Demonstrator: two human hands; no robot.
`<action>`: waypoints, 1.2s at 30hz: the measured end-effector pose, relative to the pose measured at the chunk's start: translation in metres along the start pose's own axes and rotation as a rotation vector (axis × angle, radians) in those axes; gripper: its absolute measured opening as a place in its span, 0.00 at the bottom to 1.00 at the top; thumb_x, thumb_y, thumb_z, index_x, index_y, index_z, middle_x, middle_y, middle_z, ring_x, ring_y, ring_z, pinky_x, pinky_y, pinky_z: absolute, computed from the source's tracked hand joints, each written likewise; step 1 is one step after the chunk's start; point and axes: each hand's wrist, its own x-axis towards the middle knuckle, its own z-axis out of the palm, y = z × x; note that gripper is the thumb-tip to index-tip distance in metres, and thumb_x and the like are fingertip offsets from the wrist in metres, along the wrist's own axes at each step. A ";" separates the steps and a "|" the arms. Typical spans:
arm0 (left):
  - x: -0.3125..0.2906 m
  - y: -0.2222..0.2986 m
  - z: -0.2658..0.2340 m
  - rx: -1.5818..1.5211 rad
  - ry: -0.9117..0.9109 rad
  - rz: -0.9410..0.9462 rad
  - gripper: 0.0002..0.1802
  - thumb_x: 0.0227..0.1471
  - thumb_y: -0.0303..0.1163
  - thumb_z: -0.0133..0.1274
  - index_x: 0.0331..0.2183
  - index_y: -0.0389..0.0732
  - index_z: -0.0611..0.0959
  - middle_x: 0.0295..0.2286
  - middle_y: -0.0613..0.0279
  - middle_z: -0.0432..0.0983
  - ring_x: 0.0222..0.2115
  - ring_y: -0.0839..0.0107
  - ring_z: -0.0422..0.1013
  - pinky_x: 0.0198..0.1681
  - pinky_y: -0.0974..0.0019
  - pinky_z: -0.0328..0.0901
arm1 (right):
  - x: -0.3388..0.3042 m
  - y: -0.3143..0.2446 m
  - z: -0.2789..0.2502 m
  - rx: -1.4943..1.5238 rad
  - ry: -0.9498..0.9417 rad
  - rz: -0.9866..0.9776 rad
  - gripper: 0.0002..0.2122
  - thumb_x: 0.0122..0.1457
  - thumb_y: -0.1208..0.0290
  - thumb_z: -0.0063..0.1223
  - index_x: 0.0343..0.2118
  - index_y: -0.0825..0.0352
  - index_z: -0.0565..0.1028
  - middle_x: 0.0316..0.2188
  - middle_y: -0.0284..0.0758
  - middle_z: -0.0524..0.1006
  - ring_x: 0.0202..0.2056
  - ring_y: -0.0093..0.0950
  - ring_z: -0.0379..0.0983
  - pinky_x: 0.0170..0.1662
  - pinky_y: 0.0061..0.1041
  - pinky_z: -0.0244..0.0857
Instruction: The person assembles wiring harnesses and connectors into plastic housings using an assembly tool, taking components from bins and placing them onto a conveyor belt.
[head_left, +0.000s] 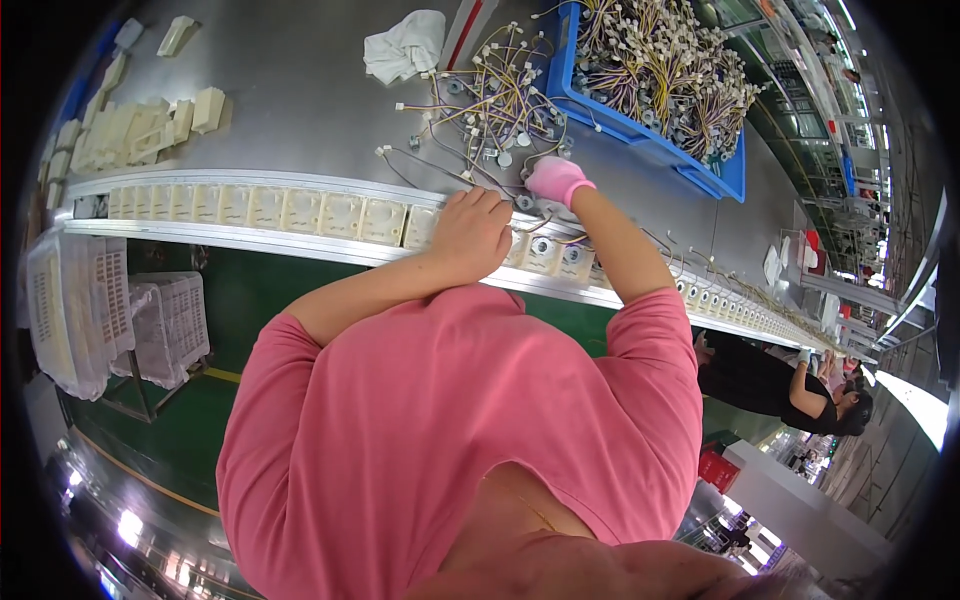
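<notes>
A row of cream plastic housings sits in a metal rail track that runs across in front of me. My bare left hand lies over this row with its fingers curled down at the far rail; what they grip, if anything, is hidden. My right hand, in a pink glove, is closed just beyond the rail, beside a loose pile of wired parts. Its fingertips are hidden. Between the hands is a small round grey part. Housings to the right of my left hand carry round metal pieces.
A blue bin full of wired parts stands at the far right. White cloth lies on the grey table. Cream plastic parts are heaped at the left. Clear crates stand below the rail. A person in black is farther down the line.
</notes>
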 end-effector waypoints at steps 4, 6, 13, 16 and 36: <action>0.001 -0.001 0.001 -0.007 0.002 -0.006 0.06 0.39 0.30 0.50 0.25 0.39 0.74 0.27 0.59 0.67 0.33 0.62 0.64 0.36 0.60 0.57 | 0.004 0.026 -0.025 0.108 0.130 -0.382 0.13 0.46 0.64 0.49 0.21 0.72 0.75 0.21 0.43 0.76 0.22 0.27 0.75 0.28 0.26 0.68; 0.002 -0.002 0.000 -0.032 0.003 -0.035 0.06 0.39 0.30 0.50 0.24 0.39 0.74 0.27 0.59 0.67 0.33 0.61 0.64 0.36 0.59 0.58 | -0.002 0.020 -0.034 0.562 0.089 -0.056 0.14 0.47 0.63 0.48 0.24 0.72 0.75 0.20 0.42 0.76 0.24 0.31 0.76 0.30 0.28 0.68; 0.002 0.001 -0.003 -0.040 0.039 -0.005 0.07 0.38 0.29 0.50 0.24 0.38 0.74 0.27 0.58 0.67 0.33 0.59 0.64 0.36 0.58 0.58 | -0.015 -0.042 -0.017 -0.021 0.188 0.095 0.22 0.47 0.51 0.50 0.33 0.67 0.77 0.36 0.43 0.77 0.39 0.39 0.74 0.43 0.32 0.66; 0.002 0.002 -0.001 -0.060 0.045 0.011 0.06 0.37 0.29 0.51 0.24 0.40 0.73 0.27 0.58 0.67 0.33 0.58 0.64 0.35 0.58 0.58 | 0.001 -0.034 -0.011 -0.087 0.138 0.055 0.20 0.49 0.54 0.48 0.35 0.68 0.77 0.35 0.45 0.77 0.39 0.40 0.74 0.42 0.34 0.67; 0.038 -0.032 -0.028 -1.479 -0.144 -0.609 0.15 0.51 0.37 0.49 0.17 0.41 0.73 0.15 0.66 0.68 0.14 0.77 0.62 0.18 0.74 0.54 | -0.138 -0.079 -0.037 0.849 0.418 -0.512 0.25 0.55 0.61 0.46 0.55 0.67 0.63 0.27 0.27 0.70 0.26 0.16 0.64 0.31 0.16 0.62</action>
